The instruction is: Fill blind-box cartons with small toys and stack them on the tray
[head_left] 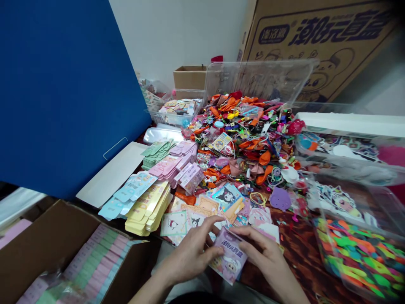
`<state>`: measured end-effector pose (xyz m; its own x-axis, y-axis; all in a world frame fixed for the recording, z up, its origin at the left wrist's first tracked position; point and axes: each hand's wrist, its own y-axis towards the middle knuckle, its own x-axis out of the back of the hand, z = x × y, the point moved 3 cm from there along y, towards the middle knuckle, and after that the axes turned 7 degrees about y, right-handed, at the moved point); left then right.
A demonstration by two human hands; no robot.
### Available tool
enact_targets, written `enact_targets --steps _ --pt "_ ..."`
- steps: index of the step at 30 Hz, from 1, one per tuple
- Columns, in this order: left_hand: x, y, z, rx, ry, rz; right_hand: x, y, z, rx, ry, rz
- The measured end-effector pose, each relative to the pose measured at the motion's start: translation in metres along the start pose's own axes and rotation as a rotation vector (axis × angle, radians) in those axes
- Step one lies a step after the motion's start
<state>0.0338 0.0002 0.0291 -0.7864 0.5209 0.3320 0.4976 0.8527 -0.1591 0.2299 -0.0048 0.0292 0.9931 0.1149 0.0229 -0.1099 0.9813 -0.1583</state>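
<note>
Left hand (pixel 186 253) and right hand (pixel 265 253) hold a purple blind-box packet (pixel 228 264) between them, fingers closed on its edges, over the wooden desk (pixel 297 253), just beside loose cartoon cards (pixel 173 223).

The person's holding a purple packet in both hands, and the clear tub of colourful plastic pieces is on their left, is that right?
Not quite: the clear tub of colourful plastic pieces is on their right, as the head view shows. The rest stands: the left hand and right hand are holding the purple packet.
</note>
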Motion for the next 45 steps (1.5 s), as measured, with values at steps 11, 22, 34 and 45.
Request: enact_targets --steps 11,22,34,45 --pt "0.0 -0.002 0.001 0.008 0.109 0.025 -0.013 -0.003 -0.004 -0.042 0.027 -0.075" --pt "-0.007 -0.005 0.001 0.039 -0.068 0.085 -0.004 -0.003 -0.003 -0.004 -0.027 -0.071" --pt "-0.014 -0.004 0.008 0.054 -0.069 0.029 0.002 -0.022 -0.047 -0.011 0.004 -0.25" --pt "-0.007 0.001 -0.01 -0.054 0.026 -0.022 -0.003 -0.023 -0.035 0.209 -0.108 -0.152"
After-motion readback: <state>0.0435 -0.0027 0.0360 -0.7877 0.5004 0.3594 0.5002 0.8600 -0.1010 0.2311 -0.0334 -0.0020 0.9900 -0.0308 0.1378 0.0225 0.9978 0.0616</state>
